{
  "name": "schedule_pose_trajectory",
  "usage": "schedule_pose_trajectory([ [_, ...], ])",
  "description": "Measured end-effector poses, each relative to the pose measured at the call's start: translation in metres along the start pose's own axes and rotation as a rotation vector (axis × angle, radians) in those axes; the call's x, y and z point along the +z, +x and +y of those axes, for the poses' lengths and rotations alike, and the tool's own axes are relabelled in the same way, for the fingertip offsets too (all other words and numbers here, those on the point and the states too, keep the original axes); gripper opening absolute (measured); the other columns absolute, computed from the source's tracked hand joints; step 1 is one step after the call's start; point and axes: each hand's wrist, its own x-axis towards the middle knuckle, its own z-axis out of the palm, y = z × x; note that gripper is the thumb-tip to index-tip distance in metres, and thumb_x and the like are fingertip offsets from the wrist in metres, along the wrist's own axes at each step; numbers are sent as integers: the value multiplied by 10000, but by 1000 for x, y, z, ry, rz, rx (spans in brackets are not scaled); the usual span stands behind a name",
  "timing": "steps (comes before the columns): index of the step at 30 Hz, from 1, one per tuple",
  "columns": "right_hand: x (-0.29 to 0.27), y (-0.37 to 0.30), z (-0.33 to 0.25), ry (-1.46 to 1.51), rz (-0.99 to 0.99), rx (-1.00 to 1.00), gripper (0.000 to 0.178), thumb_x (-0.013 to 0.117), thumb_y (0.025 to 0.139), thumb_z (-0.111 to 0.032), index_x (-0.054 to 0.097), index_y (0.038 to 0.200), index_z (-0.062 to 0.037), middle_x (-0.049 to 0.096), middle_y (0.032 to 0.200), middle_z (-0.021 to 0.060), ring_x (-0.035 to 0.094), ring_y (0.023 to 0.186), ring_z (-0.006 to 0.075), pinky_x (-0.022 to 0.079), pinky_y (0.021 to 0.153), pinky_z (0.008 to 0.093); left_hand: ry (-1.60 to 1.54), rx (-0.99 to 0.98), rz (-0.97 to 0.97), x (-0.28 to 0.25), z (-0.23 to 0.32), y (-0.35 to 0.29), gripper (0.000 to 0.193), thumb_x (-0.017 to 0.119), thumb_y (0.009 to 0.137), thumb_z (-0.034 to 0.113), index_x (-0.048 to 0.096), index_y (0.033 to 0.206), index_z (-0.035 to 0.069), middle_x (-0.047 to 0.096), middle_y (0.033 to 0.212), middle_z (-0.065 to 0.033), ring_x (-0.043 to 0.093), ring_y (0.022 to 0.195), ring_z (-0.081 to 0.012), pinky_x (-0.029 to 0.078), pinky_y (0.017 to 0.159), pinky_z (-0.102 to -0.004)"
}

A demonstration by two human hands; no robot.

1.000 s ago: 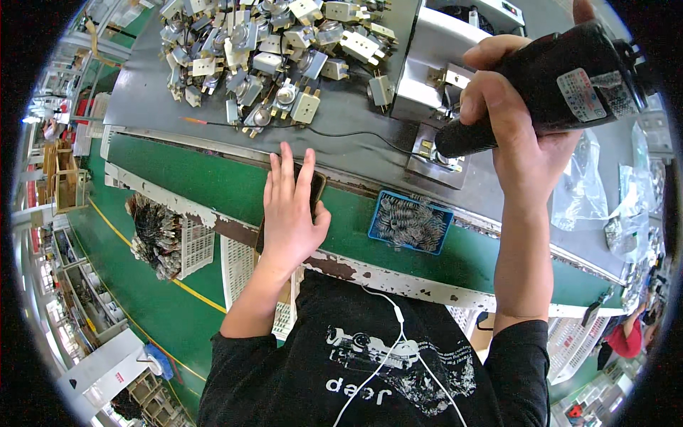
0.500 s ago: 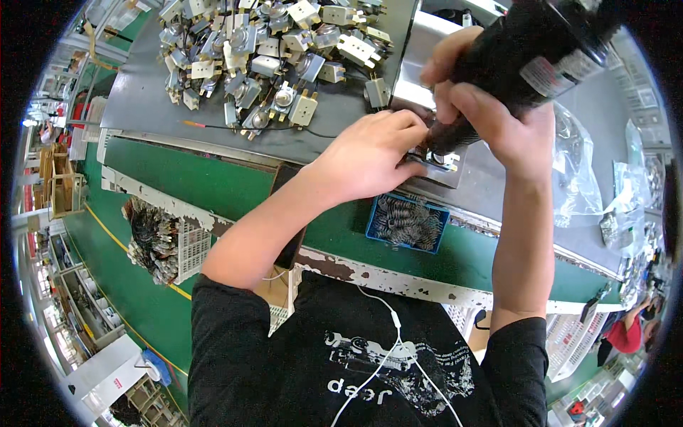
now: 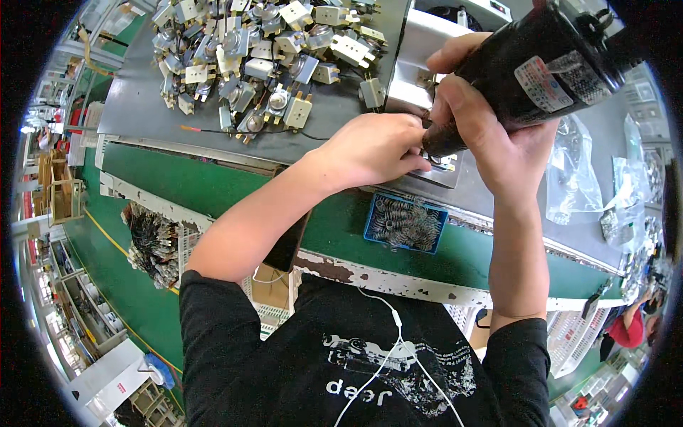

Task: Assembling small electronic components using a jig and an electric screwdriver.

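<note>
My right hand [image 3: 491, 135] is wrapped round a thick black electric screwdriver [image 3: 516, 71], tilted with its narrow end down to the left. That end points at a small metal-and-white part [image 3: 445, 163] on a metal plate [image 3: 449, 178] at the bench edge. Beside the tip, my left hand [image 3: 373, 149] is closed, thumb and fingers pinched together. What it grips is hidden behind the fingers and the tool's nose.
Many white switch-like blocks with brass terminals [image 3: 267, 67] lie heaped at the far left. A blue tray [image 3: 368, 219] of springs [image 3: 407, 224] sits nearer me. Clear plastic bags [image 3: 573, 178] lie on the right; a metal housing [image 3: 420, 57] stands behind my hands.
The screwdriver's rear end has swung slightly right and down, showing more of its label. My left forearm has shifted a little to the left; both hands keep their grip.
</note>
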Motion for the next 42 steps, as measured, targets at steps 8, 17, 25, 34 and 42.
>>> schedule_pose_trajectory([
  [8,0,1,-2,-28,-8,3,126,632,859,44,615,982,63,661,913,108,608,632,111,519,578,247,65,-6,42,1,4,-1,301,706,876,294,630,879,3,634,947,-137,651,932,-350,540,789,-451],
  [17,-7,0,-9,-28,77,-111,212,643,900,-48,608,1060,86,670,909,160,615,631,138,512,588,258,117,50,106,-3,15,-10,298,701,885,278,637,1095,77,646,1023,-94,662,948,-303,552,797,-413],
  [25,-35,22,-19,-204,297,-429,486,695,931,-108,466,1335,34,663,961,155,660,841,193,537,753,296,42,27,231,-27,8,-25,345,716,871,255,666,1193,140,671,1007,-72,677,898,-279,546,757,-383],
  [34,-28,-80,25,-1024,-267,75,315,729,847,-98,692,1158,-72,640,921,112,621,838,300,511,733,413,-81,48,202,-15,6,-45,373,739,864,194,674,1223,116,658,975,-86,661,821,-232,534,712,-343],
  [42,-30,-76,3,-663,-199,81,194,761,771,26,689,940,-36,689,901,82,672,829,270,537,745,353,-84,-10,147,-16,7,-45,360,732,867,196,671,1215,126,661,1008,-74,674,828,-232,540,707,-339],
])
